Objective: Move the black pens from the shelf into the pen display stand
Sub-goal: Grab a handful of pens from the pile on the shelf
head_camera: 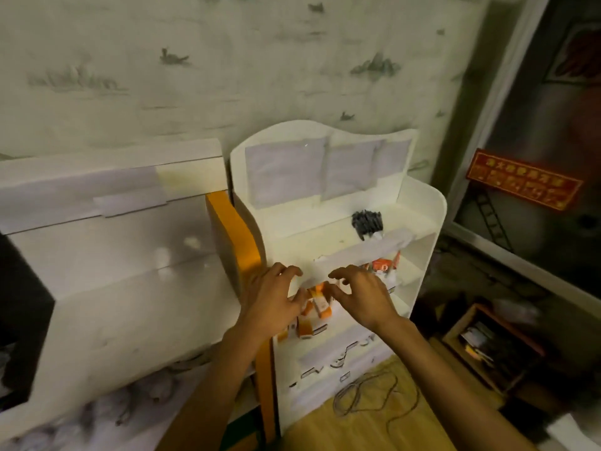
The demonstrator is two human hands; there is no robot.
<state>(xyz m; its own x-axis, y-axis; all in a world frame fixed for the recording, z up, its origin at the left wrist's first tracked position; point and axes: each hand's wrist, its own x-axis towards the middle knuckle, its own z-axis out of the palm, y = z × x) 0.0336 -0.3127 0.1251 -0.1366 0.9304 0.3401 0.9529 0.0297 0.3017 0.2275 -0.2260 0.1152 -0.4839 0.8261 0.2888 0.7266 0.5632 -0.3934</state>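
Here the white pen display stand holds a bundle of black pens on its top tier, far right, standing roughly upright. Lower tiers carry orange-and-white boxes. Both hands hover there, left hand and right hand spread, fingers loosely curled, gripping nothing.

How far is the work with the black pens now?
Done: a bunch of black pens already stands on the top tier of the white stand. In hand: nothing yet; the left hand and right hand hover, fingers spread, at the orange boxes. Left: unclear, no other pens show.
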